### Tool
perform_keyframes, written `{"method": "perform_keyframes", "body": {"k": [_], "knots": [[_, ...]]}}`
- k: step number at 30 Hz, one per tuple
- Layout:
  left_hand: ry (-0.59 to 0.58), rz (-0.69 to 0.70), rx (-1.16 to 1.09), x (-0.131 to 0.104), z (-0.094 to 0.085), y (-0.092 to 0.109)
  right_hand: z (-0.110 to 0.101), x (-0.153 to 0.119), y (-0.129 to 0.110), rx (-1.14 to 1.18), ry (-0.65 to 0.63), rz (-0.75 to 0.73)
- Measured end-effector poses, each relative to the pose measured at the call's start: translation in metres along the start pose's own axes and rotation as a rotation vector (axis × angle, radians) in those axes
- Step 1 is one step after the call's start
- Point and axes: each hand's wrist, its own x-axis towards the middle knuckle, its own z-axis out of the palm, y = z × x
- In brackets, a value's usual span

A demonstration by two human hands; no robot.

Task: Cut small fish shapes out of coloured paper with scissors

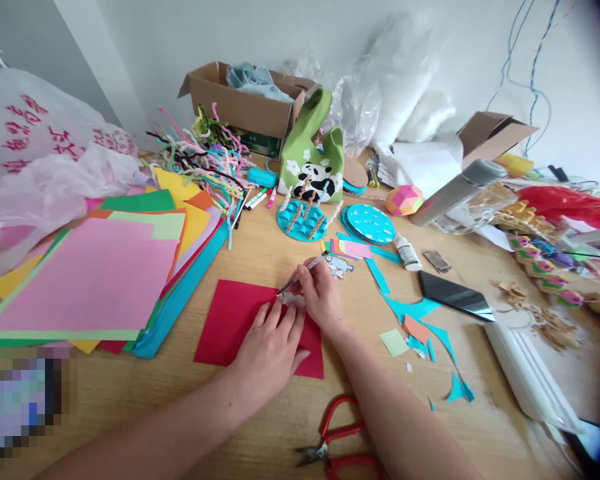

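Observation:
A red paper sheet [230,320] lies flat on the wooden table [260,250] in front of me. My left hand [270,350] rests palm down on it, fingers spread, holding it still. My right hand [320,293] grips a thin pen [303,273] whose tip touches the sheet's upper edge, beside a small white piece [294,300] under my fingers.
Red-handled scissors [337,440] lie near the front edge. A stack of coloured paper [90,280] fills the left. Teal scraps [415,313], a glue bottle [407,252], a black phone [455,297], teal discs [369,223], a panda bag [313,160], pipe cleaners [200,157] and cardboard boxes [240,100] crowd the back.

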Motion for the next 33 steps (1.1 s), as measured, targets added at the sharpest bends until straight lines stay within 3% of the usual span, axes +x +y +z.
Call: {"method": "perform_keyframes", "body": {"k": [33], "knots": [[-0.015,-0.017,-0.04,0.0025,-0.0046,0.0008,-0.0029,0.0047,-0.0018,-0.073,-0.009,0.0]]}}
